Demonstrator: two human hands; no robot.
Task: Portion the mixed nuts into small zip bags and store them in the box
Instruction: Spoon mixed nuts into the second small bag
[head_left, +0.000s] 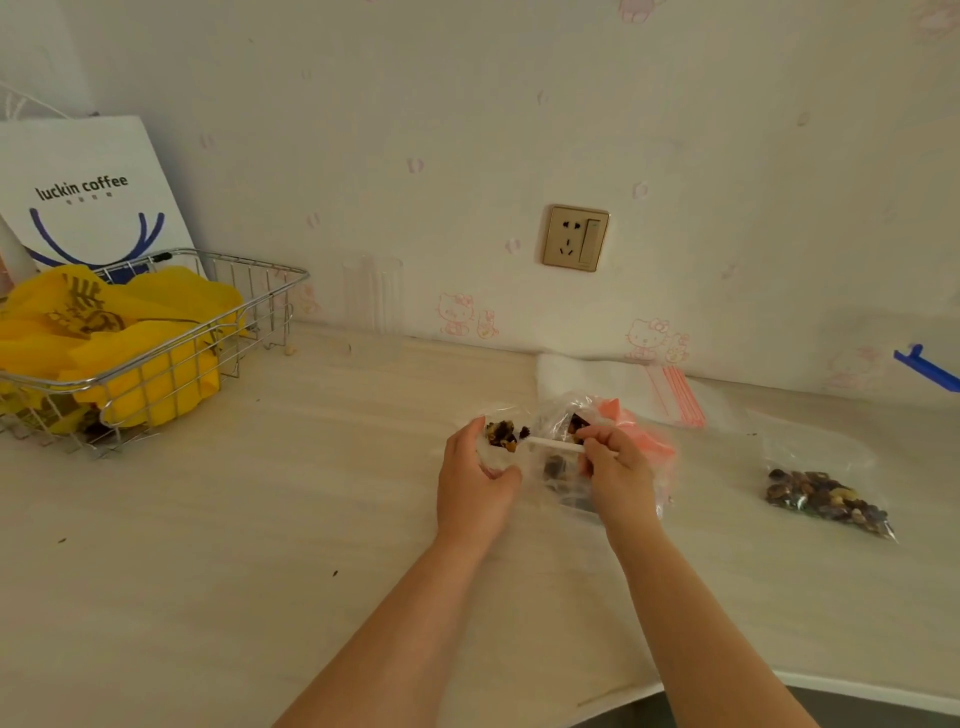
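Observation:
My left hand (475, 480) holds a small clear zip bag (498, 447) open, with dark mixed nuts (503, 434) at its mouth. My right hand (615, 467) pinches the handle of a white spoon (553, 443) whose bowl reaches into that bag. Under my right hand lies the large clear bag of nuts (566, 467) with a pink piece (641, 431) behind it. A filled small zip bag of nuts (826, 499) lies on the table at the right. A pile of unfilled zip bags with red strips (670, 392) lies by the wall.
A wire basket (208, 332) with yellow plastic bags (130, 332) stands at the left, a white coffee paper bag (88, 187) behind it. A clear cup (373, 312) stands by the wall. A blue clip (924, 369) shows at the right edge. A wall socket (575, 238) is above.

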